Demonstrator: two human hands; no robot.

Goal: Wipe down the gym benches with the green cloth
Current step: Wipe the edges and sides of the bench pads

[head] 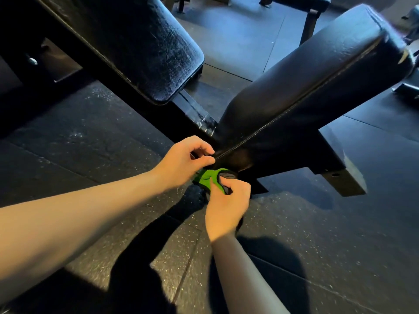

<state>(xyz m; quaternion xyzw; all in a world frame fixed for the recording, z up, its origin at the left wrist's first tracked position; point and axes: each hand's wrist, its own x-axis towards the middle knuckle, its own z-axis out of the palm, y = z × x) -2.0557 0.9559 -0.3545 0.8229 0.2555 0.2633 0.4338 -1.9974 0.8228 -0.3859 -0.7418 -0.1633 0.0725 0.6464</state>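
Green cloth (207, 179), likely soft and light, bunches under the bench (294, 91) end, pinched in my right hand (226, 205); left hand (186, 159) curls beside it, grip unclear. Best gathered by a fold.

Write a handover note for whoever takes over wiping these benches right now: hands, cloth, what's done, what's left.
Right hand: grips the green cloth, bunched just below the near end of the closest bench.
Left hand: fingers curled at that same bench end, just above the cloth; whether it pinches the cloth is unclear.
Done: nothing in the picture is provably wiped.
Left: this bench's pad, then the scuffed bench on the left.
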